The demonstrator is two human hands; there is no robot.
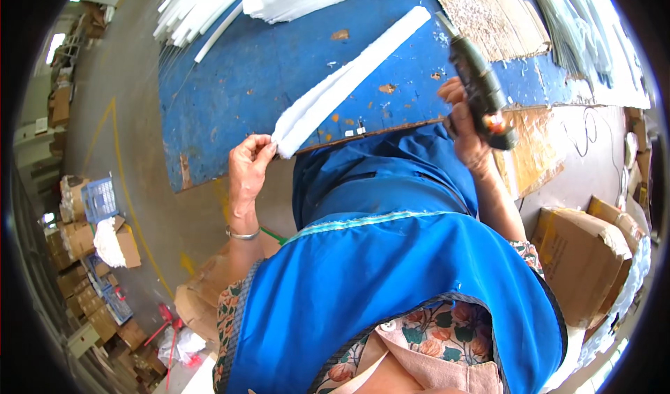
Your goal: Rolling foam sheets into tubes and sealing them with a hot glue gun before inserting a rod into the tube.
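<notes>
while my left hand (249, 158) pinches the near end of the white foam strip (349, 80) at the table's (230, 101) front edge, my right hand (466, 125) is closed round a dark glue gun (481, 87) held above that edge. i judge the strip is folded, its seam not yet glued. open cardboard boxes (583, 258) sit on the floor; what they hold i can't tell.
</notes>
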